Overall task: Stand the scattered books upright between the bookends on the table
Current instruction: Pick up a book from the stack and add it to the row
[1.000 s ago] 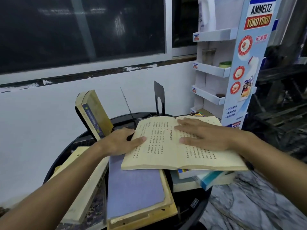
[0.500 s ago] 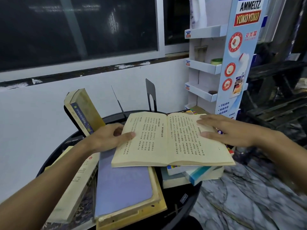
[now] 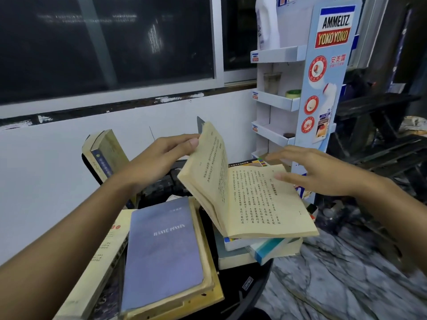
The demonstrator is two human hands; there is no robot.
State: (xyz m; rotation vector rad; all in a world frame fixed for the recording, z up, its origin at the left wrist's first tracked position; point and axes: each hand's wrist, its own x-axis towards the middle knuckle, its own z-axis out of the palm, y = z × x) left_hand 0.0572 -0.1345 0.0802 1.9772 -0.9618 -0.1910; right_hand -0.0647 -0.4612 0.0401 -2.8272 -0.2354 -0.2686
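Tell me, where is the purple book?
In the head view the purple book lies flat at the lower middle, on top of a yellow book, just left of the open book.

Round black table, lower centre. Bears books lying flat: cream paperback at lower left, purple-blue volume atop a yellow one (centre), teal-and-white stack right of centre.
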